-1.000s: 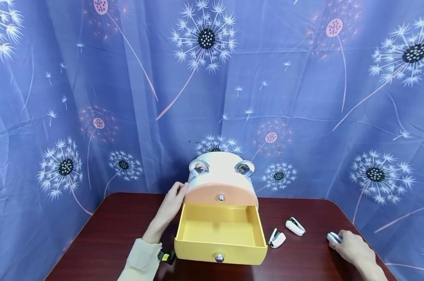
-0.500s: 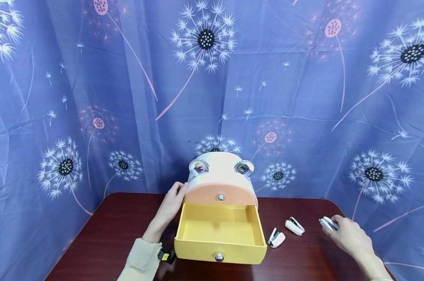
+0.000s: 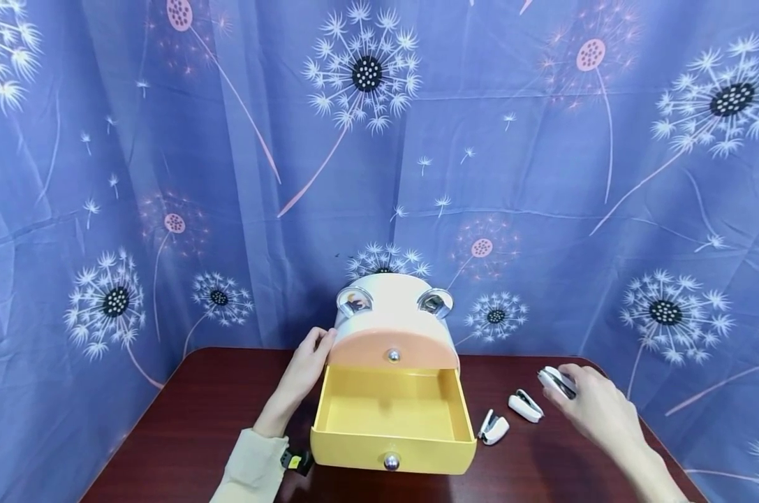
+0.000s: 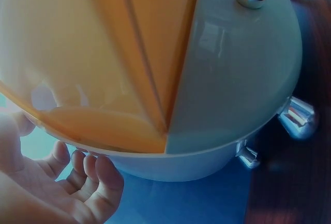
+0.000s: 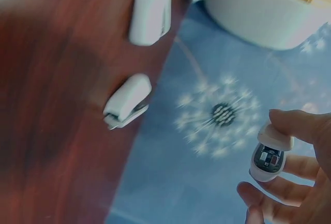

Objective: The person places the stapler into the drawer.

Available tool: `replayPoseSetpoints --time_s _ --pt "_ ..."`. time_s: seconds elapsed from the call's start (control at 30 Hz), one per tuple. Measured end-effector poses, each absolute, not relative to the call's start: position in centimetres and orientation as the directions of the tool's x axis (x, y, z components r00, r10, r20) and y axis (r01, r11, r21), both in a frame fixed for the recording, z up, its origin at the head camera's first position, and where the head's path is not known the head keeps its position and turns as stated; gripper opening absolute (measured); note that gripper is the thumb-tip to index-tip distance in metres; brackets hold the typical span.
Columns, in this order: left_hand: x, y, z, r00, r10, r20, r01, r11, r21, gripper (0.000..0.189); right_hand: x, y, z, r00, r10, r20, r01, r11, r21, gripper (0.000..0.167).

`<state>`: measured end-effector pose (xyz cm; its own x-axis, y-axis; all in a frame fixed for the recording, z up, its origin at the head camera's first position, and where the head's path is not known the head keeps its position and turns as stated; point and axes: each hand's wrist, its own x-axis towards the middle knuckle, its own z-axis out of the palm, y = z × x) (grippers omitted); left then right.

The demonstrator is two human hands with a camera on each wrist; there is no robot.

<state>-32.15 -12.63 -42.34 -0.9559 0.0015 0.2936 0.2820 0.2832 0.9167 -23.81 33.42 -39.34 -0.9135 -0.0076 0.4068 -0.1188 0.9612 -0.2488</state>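
Head view: the right hand (image 3: pixel 595 405) holds a white stapler (image 3: pixel 556 383) between thumb and fingers, apparently raised above the tabletop (image 3: pixel 228 405). A middle stapler (image 3: pixel 526 405) and a drawer-side stapler (image 3: pixel 494 427) lie between it and the yellow drawer (image 3: pixel 348 453), which stands pulled out of the white cabinet (image 3: pixel 393 300). Carried low toward that side, the held piece could bump either loose one and push it against the drawer's side. With the drawer so far forward, a downward push on its front could tip the cabinet or pull the drawer off its runners. The left hand (image 3: pixel 304 370) touches the cabinet's left side.

Left wrist view: the left hand's fingers are loosely bent, their tips at the edge of the cabinet's shell rather than wrapped about it. Such light contact on a smooth, rounded wall might slide, letting the cabinet twist if the drawer is knocked; how hard they press, I cannot tell.

Right wrist view: the grip is narrow, thumb on one side of the stapler and fingers on the other. A smooth casing could pivot or slip there, and squeezing too hard might work its hinge.
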Motion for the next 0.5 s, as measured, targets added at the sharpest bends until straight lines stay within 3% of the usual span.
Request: replayPoseSetpoints --time_s 0.23,0.5 --pt "-32.3 -12.5 -42.4 -0.952 -0.008 0.307 0.293 0.276 0.915 0.039 -22.9 30.2 -37.9 -0.875 -0.051 0.482 -0.175 0.961 -0.216 0.041" --pt "-32.4 -12.5 -42.3 -0.952 -0.008 0.306 0.292 0.280 0.915 0.038 -22.2 27.3 -36.5 -0.862 -0.085 0.500 -0.209 0.958 -0.197 0.045"
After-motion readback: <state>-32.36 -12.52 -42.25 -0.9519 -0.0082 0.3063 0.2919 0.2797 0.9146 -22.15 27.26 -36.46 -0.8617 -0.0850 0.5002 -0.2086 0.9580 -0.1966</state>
